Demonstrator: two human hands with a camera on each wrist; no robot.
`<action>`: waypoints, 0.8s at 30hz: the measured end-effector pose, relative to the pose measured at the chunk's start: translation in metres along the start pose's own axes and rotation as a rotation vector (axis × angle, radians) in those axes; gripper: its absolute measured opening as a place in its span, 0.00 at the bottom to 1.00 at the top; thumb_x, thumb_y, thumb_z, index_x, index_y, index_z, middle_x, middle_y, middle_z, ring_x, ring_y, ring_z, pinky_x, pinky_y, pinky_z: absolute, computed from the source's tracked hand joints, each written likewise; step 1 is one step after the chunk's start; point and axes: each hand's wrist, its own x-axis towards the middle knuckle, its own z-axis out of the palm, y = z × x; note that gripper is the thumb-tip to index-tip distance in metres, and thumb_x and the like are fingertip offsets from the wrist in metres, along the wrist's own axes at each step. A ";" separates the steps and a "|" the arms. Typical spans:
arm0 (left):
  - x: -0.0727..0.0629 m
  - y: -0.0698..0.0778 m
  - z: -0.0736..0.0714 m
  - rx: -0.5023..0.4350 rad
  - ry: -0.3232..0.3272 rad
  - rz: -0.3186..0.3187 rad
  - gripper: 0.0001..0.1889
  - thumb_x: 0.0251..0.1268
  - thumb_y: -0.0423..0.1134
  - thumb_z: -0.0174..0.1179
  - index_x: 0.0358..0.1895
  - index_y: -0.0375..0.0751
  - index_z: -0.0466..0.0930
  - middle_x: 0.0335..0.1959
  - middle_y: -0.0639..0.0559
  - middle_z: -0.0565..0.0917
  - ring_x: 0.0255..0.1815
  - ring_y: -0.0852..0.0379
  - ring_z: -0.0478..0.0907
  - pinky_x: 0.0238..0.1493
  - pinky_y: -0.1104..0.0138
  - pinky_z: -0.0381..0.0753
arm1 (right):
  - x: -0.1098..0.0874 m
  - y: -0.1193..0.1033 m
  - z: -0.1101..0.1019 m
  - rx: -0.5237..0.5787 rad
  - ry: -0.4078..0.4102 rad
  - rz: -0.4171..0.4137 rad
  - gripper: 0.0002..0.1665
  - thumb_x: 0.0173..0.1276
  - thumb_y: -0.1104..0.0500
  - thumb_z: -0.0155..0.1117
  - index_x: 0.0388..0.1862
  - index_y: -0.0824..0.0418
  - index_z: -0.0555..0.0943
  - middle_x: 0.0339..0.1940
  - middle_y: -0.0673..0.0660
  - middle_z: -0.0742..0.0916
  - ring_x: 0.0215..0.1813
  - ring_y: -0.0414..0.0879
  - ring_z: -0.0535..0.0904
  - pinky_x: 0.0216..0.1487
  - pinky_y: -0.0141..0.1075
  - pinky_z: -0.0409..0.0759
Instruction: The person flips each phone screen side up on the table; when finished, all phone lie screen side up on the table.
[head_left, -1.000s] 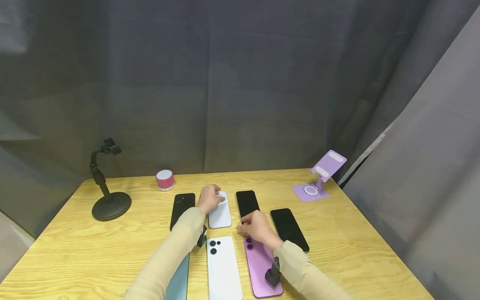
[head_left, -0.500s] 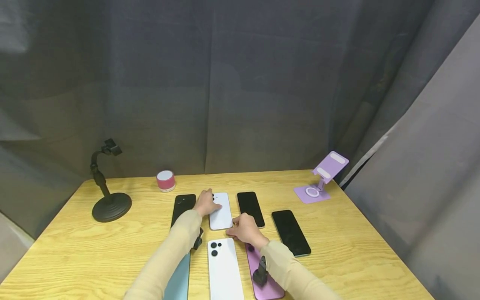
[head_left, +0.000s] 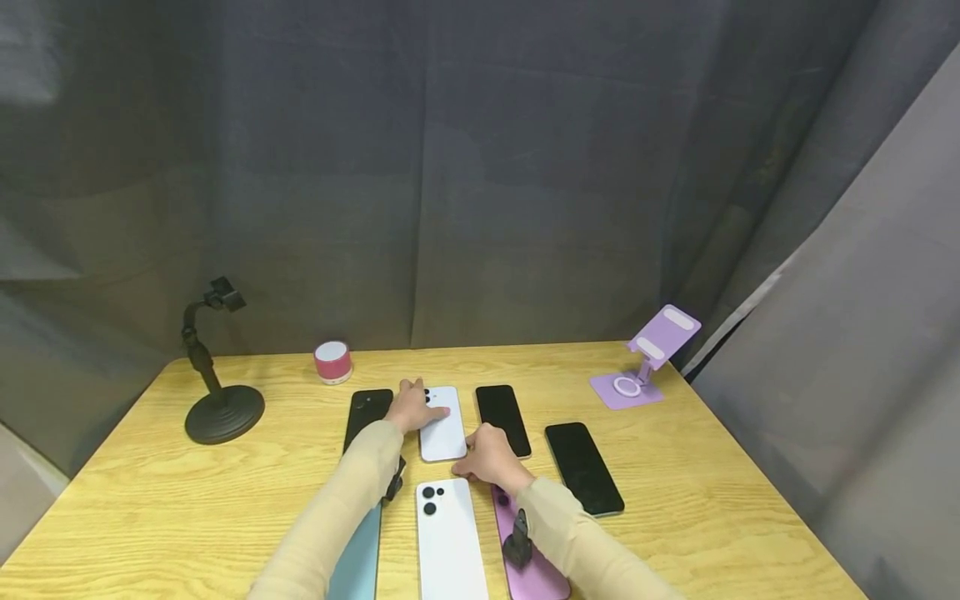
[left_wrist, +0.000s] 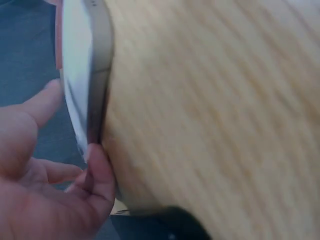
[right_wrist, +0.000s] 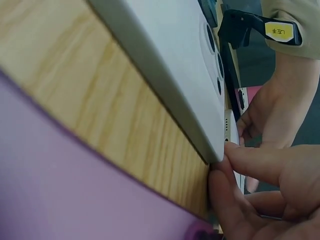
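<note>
A small white phone (head_left: 442,433) lies back up in the far row. My left hand (head_left: 410,407) holds it, fingertips at its left edge and thumb over its back. In the left wrist view, curled fingers (left_wrist: 100,172) meet the phone's side (left_wrist: 95,95). My right hand (head_left: 491,460) has thumb and forefinger at the small phone's near right corner. A larger white phone (head_left: 450,537) with round cameras lies just nearer, and in the right wrist view its corner overlaps my right fingertips (right_wrist: 220,187). A purple phone (head_left: 551,579) lies under my right wrist.
Black phones lie at the left (head_left: 367,408), middle (head_left: 501,410) and right (head_left: 585,467). A blue phone (head_left: 358,558) is partly covered by my left sleeve. Farther out stand a black stand (head_left: 217,408), a pink-and-white round thing (head_left: 333,367) and a purple phone stand (head_left: 660,337).
My left hand has shifted slightly left to the small white phone's edge. The right hand has moved left from over the purple phone's top to the small white phone's near corner.
</note>
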 end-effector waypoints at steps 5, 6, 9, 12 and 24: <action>-0.001 0.000 0.003 0.010 -0.013 -0.054 0.41 0.67 0.54 0.56 0.69 0.23 0.57 0.61 0.25 0.61 0.44 0.41 0.75 0.52 0.52 0.79 | -0.002 -0.004 0.001 -0.003 0.004 -0.008 0.15 0.51 0.70 0.74 0.38 0.76 0.84 0.15 0.57 0.86 0.19 0.42 0.82 0.20 0.29 0.81; -0.001 0.000 0.003 0.008 -0.014 -0.060 0.40 0.67 0.54 0.56 0.69 0.24 0.58 0.61 0.25 0.61 0.44 0.41 0.75 0.51 0.51 0.79 | -0.002 -0.004 0.001 -0.004 0.005 -0.010 0.15 0.51 0.70 0.74 0.38 0.76 0.84 0.15 0.57 0.86 0.19 0.42 0.82 0.20 0.28 0.80; -0.001 0.000 0.002 0.016 -0.006 -0.060 0.38 0.67 0.53 0.57 0.68 0.25 0.60 0.60 0.25 0.62 0.44 0.40 0.76 0.50 0.51 0.80 | -0.004 -0.005 0.001 -0.002 0.011 -0.008 0.15 0.51 0.71 0.73 0.38 0.76 0.84 0.14 0.57 0.85 0.18 0.42 0.81 0.19 0.28 0.79; 0.000 -0.001 0.003 0.016 0.008 -0.052 0.37 0.66 0.51 0.59 0.67 0.25 0.60 0.60 0.24 0.63 0.46 0.38 0.76 0.51 0.50 0.80 | -0.003 -0.004 0.002 -0.019 0.020 -0.011 0.16 0.51 0.70 0.74 0.39 0.77 0.84 0.14 0.57 0.85 0.17 0.42 0.81 0.19 0.27 0.78; -0.002 0.005 -0.005 -0.047 0.004 -0.079 0.36 0.64 0.50 0.61 0.63 0.22 0.63 0.61 0.22 0.64 0.58 0.33 0.70 0.58 0.47 0.75 | -0.002 -0.001 0.005 -0.072 0.079 -0.046 0.06 0.48 0.70 0.75 0.25 0.72 0.85 0.09 0.55 0.82 0.11 0.36 0.71 0.13 0.23 0.68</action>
